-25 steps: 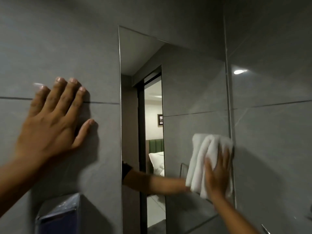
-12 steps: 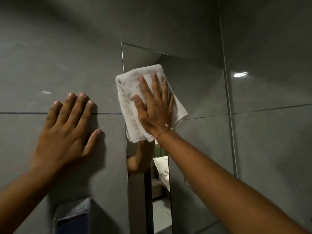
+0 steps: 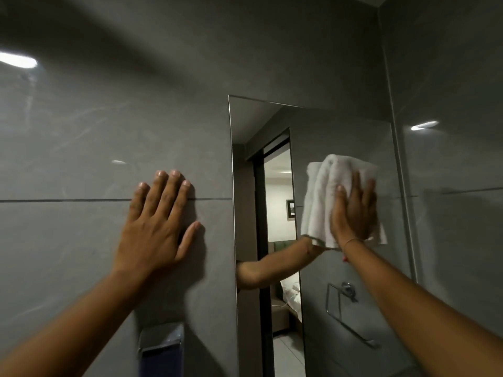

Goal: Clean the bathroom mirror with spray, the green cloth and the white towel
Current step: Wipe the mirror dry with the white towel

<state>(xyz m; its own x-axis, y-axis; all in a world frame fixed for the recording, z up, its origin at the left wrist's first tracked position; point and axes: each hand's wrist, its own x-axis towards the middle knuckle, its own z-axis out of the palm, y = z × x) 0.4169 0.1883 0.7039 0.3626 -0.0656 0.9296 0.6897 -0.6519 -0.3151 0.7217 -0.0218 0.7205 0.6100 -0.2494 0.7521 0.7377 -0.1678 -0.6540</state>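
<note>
A tall frameless mirror (image 3: 340, 131) is set in the grey tiled wall. My right hand (image 3: 353, 210) presses a folded white towel (image 3: 324, 191) flat against the glass, in the right half near the mirror's right edge. My left hand (image 3: 158, 221) lies flat with fingers spread on the wall tile left of the mirror and holds nothing. The mirror reflects my right forearm, a doorway and a towel ring. No spray bottle or green cloth is in view.
A dark blue dispenser with a shiny top (image 3: 160, 349) hangs on the wall below my left hand. The side wall (image 3: 449, 186) meets the mirror's right edge at a corner. Ceiling lights glint on the glossy tiles.
My right hand has swept the towel from the mirror's upper left across to the right side. My left hand stays planted on the wall. The view has tilted upward.
</note>
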